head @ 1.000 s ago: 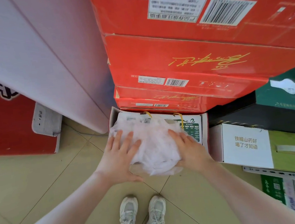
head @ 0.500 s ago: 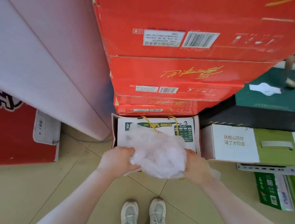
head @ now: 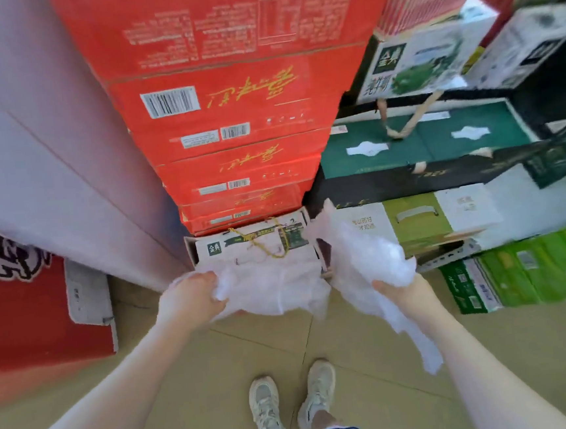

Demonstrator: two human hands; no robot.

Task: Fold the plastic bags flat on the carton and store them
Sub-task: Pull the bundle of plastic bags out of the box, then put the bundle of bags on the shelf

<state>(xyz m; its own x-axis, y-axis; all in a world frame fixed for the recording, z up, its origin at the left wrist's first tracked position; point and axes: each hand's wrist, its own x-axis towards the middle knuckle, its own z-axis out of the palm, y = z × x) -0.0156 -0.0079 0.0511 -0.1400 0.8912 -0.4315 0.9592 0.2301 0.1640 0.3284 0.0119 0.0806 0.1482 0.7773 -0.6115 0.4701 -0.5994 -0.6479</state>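
Note:
A white carton (head: pixel 244 252) with green print and a yellow cord handle sits on the floor at the foot of the red box stack. A crumpled translucent white plastic bag (head: pixel 274 290) lies over the carton's near edge, and my left hand (head: pixel 193 299) grips its left end. My right hand (head: pixel 403 294) grips a second bunch of white plastic bags (head: pixel 357 259), lifted to the right of the carton, with a tail hanging down past my wrist.
A tall stack of red boxes (head: pixel 232 116) rises behind the carton. A pale wall panel (head: pixel 48 166) and a red sign (head: pixel 26 305) stand at left. Green, white and black cartons (head: pixel 446 220) crowd the right. My shoes (head: pixel 291 405) stand on the tiled floor.
The single bundle held by both hands has been pulled apart. My right hand swung right with one bunch, while my left keeps the other at the carton. The camera tilted up.

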